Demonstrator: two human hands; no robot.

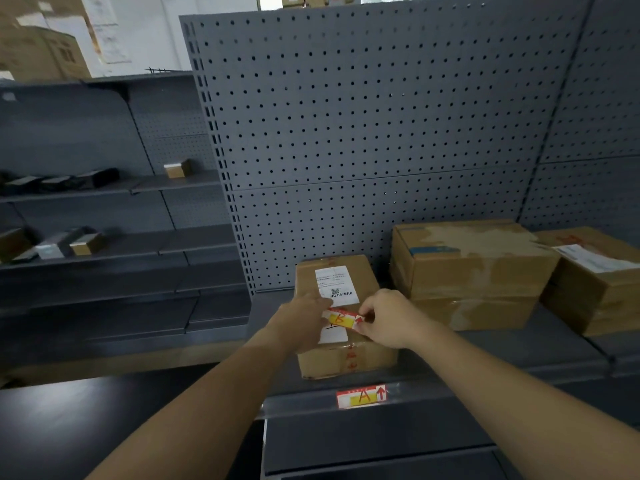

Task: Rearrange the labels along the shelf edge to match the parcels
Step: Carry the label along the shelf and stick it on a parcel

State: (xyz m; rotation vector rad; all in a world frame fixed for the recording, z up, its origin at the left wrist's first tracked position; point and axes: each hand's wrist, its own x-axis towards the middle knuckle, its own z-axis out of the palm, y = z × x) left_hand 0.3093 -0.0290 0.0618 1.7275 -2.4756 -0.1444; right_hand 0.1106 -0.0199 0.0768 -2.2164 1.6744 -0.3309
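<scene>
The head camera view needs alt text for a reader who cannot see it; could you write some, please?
Both hands hold a red-and-yellow "B" label above a small taped parcel on a grey shelf. An "A" label sits on the shelf edge below; larger boxes stand to the right.

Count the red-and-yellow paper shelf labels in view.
2. The red-and-yellow paper label marked B is held between both hands above the small brown cardboard parcel; the label marked A sits on the grey metal shelf edge. Others may be hidden.

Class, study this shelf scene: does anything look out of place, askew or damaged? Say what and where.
The B label is off the shelf edge, held tilted by both hands over the small parcel, while the A label sits in the edge strip below. The big middle box has scuffed, torn-looking patches on top.
</scene>
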